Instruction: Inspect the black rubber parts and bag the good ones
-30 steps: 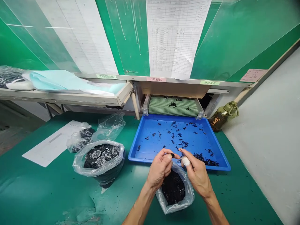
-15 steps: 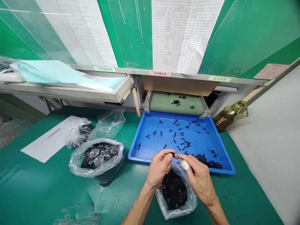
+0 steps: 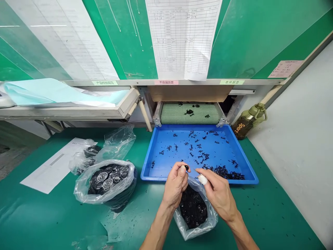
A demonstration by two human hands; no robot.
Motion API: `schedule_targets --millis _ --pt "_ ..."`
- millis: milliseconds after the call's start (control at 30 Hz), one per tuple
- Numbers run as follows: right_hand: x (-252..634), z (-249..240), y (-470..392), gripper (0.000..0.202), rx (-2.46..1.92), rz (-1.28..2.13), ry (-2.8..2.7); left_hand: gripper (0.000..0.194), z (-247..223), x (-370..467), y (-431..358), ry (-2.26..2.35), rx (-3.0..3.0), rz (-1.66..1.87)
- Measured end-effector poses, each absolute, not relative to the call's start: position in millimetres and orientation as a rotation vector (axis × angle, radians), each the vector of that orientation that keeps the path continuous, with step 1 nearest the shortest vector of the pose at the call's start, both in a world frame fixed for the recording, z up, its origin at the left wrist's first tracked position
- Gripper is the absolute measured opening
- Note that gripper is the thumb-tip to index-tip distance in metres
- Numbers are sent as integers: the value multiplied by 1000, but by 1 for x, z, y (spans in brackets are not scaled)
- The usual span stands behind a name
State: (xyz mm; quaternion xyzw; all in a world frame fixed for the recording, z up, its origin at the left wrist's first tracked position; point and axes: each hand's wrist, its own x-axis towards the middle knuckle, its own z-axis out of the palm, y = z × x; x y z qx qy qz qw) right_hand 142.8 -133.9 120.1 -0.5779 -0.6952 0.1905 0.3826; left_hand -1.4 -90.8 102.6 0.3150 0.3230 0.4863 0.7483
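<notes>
Between its thumb and forefinger, my left hand [image 3: 177,182] pinches a small round black part [image 3: 186,167]. Just to its right is my right hand [image 3: 218,191], its fingers drawn together, with a white wrap [image 3: 202,179] around the thumb. Whatever is in the right fingertips is too small to make out. A gap separates the right fingertips from the black part. Beneath both hands stands an open clear plastic bag [image 3: 186,233] filled with black parts [image 3: 193,208]. Behind the hands, a blue tray [image 3: 166,166] holds scattered small black scraps [image 3: 221,171].
A fuller bag of black discs [image 3: 106,178] stands at left, near a small tied bag [image 3: 82,161] and a white paper sheet [image 3: 52,170]. A green conveyor belt [image 3: 200,118] ends over the tray's back edge. At right leans a bottle [image 3: 248,119] against the wall.
The right fingertips have come away from the black part, to the right. My left hand still pinches the part. The whole view has shifted slightly.
</notes>
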Motion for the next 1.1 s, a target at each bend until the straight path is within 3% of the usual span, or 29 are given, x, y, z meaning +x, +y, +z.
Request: schedule_targets --millis 467,1100 --pt "141 116 -141 40 -1527 429 -1832 26 101 4 -97 702 584 1083" --pt "138 123 -148 32 -1523 326 -1833 40 97 5 -99 752 592 1110"
